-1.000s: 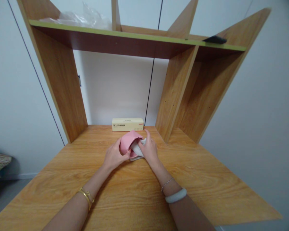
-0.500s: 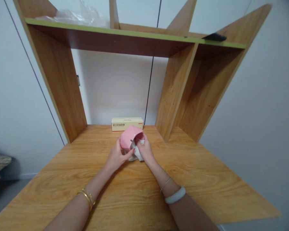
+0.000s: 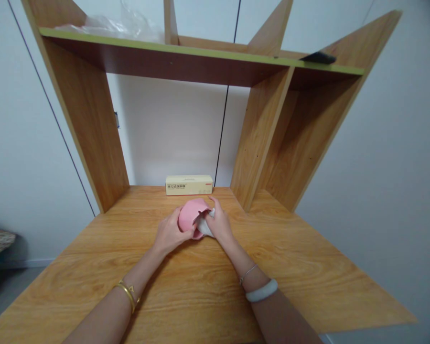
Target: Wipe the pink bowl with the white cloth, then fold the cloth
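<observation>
A pink faceted container, bowl- or pot-shaped with a small notch in its rim, (image 3: 191, 211) is tipped on its side above the desk, its mouth turned to the right and toward me. My left hand (image 3: 172, 231) is wrapped round its left side, thumb near the rim. In my right hand (image 3: 218, 220) is a white cloth (image 3: 205, 226), pushed partly into the container's mouth. The right fingertips are partly hidden by the rim and the cloth.
Behind the container a cream-coloured box with printed lettering (image 3: 189, 185) stands on the wooden desk (image 3: 200, 296). Wooden shelf uprights rise on both sides. Clear plastic wrapping (image 3: 125, 26) and a dark flat object (image 3: 319, 58) lie on the upper shelf (image 3: 172, 50).
The pink container has been turned and lowered slightly in my left hand. More of the cloth is now inside it, and my right hand has shifted a little at the rim.
</observation>
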The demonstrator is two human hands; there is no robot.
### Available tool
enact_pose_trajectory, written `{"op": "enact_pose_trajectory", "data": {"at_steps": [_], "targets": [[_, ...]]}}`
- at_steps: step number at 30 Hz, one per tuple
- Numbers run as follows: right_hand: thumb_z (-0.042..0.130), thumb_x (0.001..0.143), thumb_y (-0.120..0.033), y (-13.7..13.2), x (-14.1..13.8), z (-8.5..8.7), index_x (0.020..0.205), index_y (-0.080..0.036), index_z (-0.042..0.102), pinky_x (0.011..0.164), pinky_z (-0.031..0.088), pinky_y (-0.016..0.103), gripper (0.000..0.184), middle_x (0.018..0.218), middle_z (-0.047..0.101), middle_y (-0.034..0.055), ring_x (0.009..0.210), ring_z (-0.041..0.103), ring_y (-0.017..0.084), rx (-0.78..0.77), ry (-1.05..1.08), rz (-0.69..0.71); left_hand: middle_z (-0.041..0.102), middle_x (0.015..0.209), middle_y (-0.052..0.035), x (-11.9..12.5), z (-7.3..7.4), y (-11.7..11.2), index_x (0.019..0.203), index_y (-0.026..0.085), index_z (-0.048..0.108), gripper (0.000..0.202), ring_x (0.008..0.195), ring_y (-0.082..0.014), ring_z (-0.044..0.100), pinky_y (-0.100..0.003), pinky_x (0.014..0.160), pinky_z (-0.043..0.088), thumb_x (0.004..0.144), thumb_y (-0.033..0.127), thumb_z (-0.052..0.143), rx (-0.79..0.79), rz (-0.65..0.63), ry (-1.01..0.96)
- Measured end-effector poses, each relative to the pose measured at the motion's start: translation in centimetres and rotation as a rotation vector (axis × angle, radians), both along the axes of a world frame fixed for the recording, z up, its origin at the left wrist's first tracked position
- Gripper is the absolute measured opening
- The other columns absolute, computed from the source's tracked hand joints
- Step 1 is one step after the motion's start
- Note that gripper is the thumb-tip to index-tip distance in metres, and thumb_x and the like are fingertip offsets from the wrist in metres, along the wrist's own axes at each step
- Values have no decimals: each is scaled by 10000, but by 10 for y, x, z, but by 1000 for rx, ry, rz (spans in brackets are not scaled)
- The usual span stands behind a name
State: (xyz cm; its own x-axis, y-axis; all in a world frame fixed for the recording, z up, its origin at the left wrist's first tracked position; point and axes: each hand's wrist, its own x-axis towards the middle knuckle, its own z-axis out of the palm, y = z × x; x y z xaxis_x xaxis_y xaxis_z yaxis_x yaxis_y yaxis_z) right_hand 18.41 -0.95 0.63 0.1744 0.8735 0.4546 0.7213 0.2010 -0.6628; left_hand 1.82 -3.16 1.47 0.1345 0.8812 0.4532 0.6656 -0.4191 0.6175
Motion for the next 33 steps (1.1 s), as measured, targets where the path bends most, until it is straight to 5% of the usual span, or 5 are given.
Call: {"op": "enact_pose_trajectory", "data": {"at_steps": [6,9,17,22,33], "targets": [[465,819,-279,7,-7,-6,1150,-194,531,802,465,291,348,1058,660,68,955,608,186,121,399,96,514,1269,-132,4,-4,5,1368,177,267,748,1040,-209,570,-344,889,470,749,462,575,47,-165,-280],[438,842,-298,10,-10,-8,1128,-173,518,781,476,274,323,1060,663,81,932,623,172,118,496,159,524,1249,-145,8,-6,2,1347,148,271,756,1034,-212,571,-362,916,451,738,449,603,50,-209,-267],[585,779,-345,-4,-7,4,1284,-243,444,671,451,303,535,899,691,74,821,642,243,-27,13,-73,679,870,-80,5,-2,0,1223,154,456,613,760,-231,646,-329,671,490,712,461,598,2,73,-31],[531,824,-325,-9,-3,13,1353,-234,381,669,417,304,557,836,684,81,781,640,250,-30,-256,-138,699,824,-90,5,2,-1,1198,160,517,601,745,-261,658,-324,638,473,681,447,620,-18,147,99],[514,802,-311,-5,0,8,1305,-215,448,674,431,317,517,902,681,99,813,629,260,-120,-28,-121,689,832,-86,-2,2,-1,1192,137,534,617,680,-217,632,-314,633,485,681,474,611,-36,2,59]]}}
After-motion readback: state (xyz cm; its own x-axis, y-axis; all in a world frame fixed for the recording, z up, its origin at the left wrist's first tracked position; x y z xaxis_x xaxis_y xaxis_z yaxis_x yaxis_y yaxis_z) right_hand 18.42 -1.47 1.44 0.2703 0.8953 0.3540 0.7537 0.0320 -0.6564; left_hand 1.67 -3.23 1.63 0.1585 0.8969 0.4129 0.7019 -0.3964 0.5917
